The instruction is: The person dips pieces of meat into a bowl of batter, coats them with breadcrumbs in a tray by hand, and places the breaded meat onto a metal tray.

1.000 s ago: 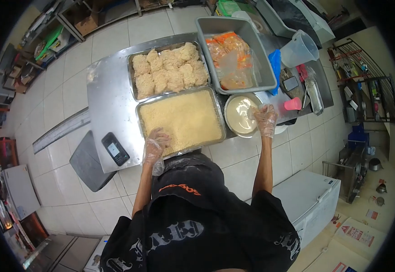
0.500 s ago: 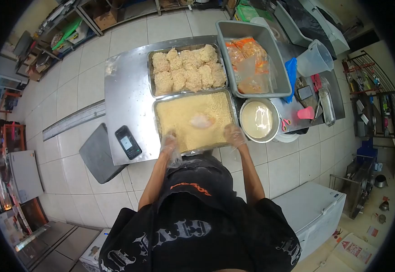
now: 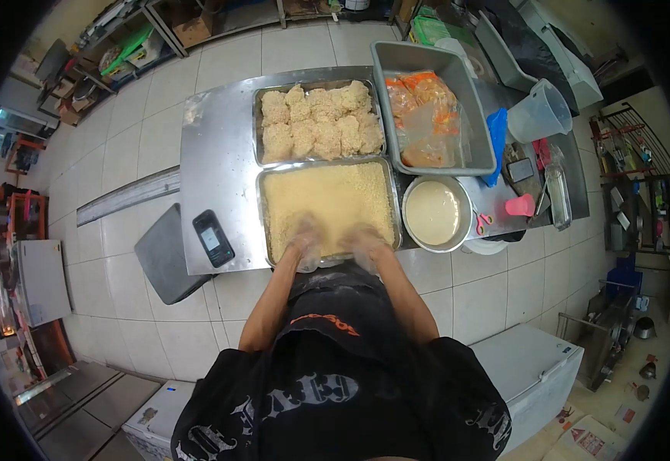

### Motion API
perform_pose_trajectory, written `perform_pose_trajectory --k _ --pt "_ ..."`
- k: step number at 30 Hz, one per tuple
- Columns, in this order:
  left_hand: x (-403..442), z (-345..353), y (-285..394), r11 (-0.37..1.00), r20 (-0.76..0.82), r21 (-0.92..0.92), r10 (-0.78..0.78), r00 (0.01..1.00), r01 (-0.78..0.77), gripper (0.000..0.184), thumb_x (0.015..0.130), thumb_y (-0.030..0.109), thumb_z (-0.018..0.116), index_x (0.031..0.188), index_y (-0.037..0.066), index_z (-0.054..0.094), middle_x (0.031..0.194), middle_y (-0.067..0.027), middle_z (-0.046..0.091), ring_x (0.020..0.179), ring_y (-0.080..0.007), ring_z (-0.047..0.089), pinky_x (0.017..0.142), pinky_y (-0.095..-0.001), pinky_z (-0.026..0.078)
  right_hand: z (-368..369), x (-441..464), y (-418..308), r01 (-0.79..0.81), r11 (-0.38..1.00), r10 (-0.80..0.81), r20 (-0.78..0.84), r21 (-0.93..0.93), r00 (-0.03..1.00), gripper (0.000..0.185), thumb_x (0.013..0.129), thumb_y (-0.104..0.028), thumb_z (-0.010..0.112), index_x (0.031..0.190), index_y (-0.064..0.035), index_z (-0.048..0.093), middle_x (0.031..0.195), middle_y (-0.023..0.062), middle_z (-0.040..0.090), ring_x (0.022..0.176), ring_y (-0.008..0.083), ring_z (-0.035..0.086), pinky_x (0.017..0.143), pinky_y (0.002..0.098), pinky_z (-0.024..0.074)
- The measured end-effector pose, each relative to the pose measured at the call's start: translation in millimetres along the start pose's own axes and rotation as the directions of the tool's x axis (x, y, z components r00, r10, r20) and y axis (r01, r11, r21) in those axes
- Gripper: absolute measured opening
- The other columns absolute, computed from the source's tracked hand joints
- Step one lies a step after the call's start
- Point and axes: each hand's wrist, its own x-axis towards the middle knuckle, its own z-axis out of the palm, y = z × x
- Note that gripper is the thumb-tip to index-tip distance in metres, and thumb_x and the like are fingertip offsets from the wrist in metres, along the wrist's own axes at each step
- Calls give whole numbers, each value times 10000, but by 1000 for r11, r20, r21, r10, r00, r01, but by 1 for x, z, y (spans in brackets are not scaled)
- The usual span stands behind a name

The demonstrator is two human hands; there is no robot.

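Both my hands wear clear plastic gloves and are in the near part of a metal tray filled with pale yellow breadcrumbs. My left hand is pressed into the crumbs left of the middle. Just to its right, a small gap away, my right hand is also in the crumbs. The fingers of both are blurred and partly buried, so their grip cannot be made out. Beyond this tray, a second tray holds several breaded pieces in two rows.
Right of the trays stand a grey tub with bagged orange food and a metal bowl of pale batter. Red-handled scissors, a pink cup and a clear pitcher are farther right. A phone lies at the table's left.
My hands have come inward from the tray's near corners, the right one moving furthest. The pale piece that showed in the middle of the crumbs is now out of sight.
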Motion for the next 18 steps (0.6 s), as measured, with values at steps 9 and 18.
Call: perform_pose_trajectory --k 9,18 --pt "48 44 -4 594 -281 794 550 786 -132 616 821 141 410 1386 5 205 1431 -199 213 1327 -301 215 1080 -425 150 13 16 -53 123 765 -491 -449 -632 747 468 678 -232 724 1023 32 551 880 143 629 810 207 610 682 317 487" --pt "16 9 -10 709 -193 684 402 895 -171 441 736 115 468 1148 -43 491 914 -257 579 909 -382 541 824 -423 409 25 -23 -100 355 811 -526 -315 -465 790 585 671 -203 747 1158 3 498 948 97 627 826 204 601 720 308 490"
